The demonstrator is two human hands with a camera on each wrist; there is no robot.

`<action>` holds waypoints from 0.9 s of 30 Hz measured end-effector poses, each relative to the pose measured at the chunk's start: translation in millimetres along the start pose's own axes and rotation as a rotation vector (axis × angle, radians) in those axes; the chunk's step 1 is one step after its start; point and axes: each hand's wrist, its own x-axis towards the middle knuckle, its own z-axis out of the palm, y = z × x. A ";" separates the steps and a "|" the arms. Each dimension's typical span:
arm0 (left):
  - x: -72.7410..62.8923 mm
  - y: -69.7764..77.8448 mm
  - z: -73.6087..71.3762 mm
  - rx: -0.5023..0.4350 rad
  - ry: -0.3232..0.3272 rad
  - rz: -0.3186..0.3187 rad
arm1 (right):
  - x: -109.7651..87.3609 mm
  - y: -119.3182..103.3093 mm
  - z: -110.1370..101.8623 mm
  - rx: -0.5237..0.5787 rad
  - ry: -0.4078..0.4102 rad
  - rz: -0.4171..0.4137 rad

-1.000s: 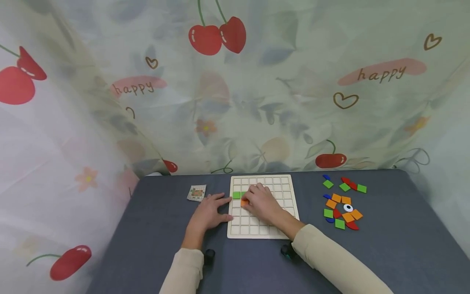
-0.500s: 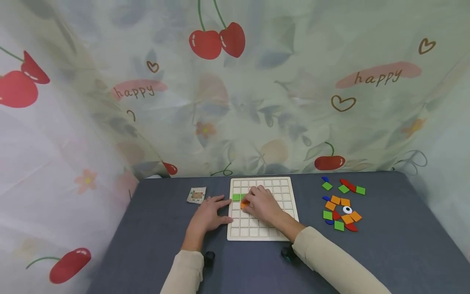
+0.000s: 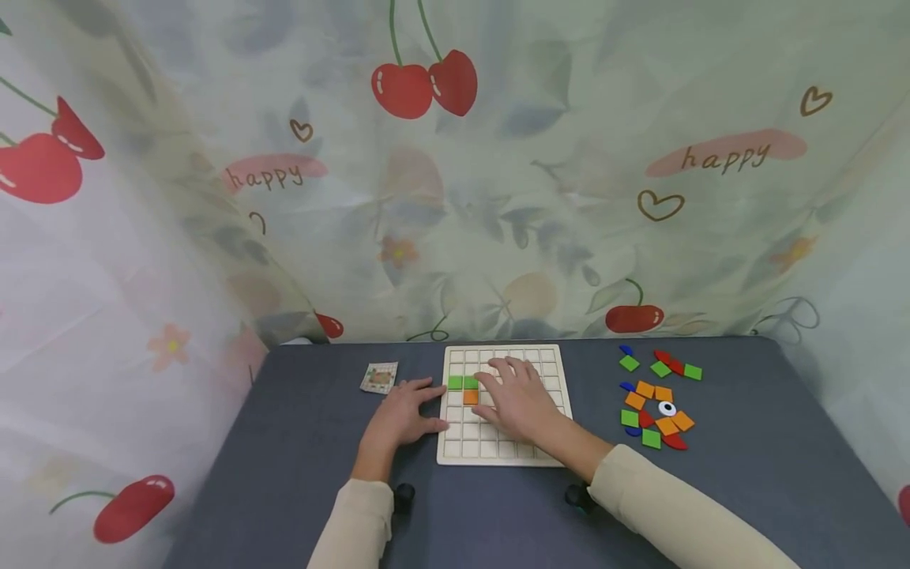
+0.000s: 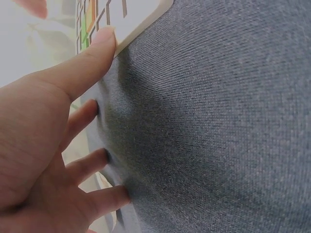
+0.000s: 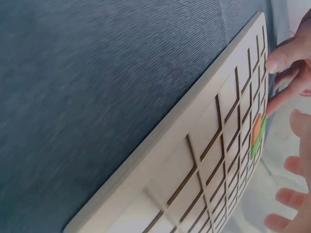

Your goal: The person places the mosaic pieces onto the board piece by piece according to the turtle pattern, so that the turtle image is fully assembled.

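A pale wooden grid board lies flat on the dark cloth. Two green square tiles sit side by side in its left part, and an orange square tile fills the cell below the right-hand one. My left hand rests at the board's left edge with fingers spread; in the left wrist view its thumb touches the rim. Just right of the orange tile, my right hand is over the board, fingers parted and holding nothing. It hides several cells in the head view.
Loose tiles lie to the right of the board: green squares, orange squares, red pieces, blue pieces and a white eye piece. A small printed card lies at left. A patterned curtain hangs behind the table.
My right hand has let go of the orange tile and drawn slightly right, its fingers now spread. The tile stays in its cell. My left hand keeps its place by the board.
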 end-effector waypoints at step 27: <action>-1.0 -0.3 1.9 -0.017 -0.005 0.004 | -86.1 124.8 5.2 -0.012 0.050 0.215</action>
